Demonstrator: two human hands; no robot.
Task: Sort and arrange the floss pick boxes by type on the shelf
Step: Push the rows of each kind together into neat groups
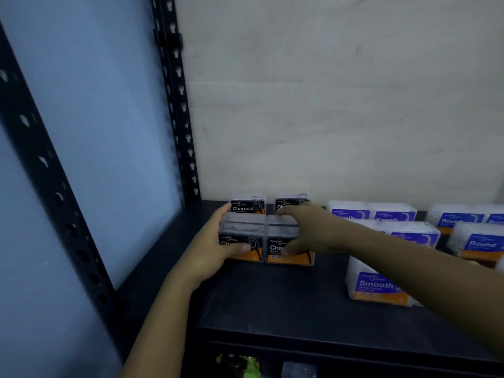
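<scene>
four charcoal boxes (246, 207) form a block right of the corner post (183, 118). the left hand (212, 246) clasps the front-left box (240, 227); the right hand (308, 230) pinches the front-right box (281, 230), thumb on its label. best to press both inward evenly, faces flush, so the rear pair isn't nudged askew.

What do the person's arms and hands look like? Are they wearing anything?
Nothing is worn that I can see. The left hand and right hand have no gloves, rings, watch or bracelet. No sleeves show either: the left forearm and right forearm are uncovered right to the picture's edge. It is a bit blurry, so tiny things could be missed.
</scene>
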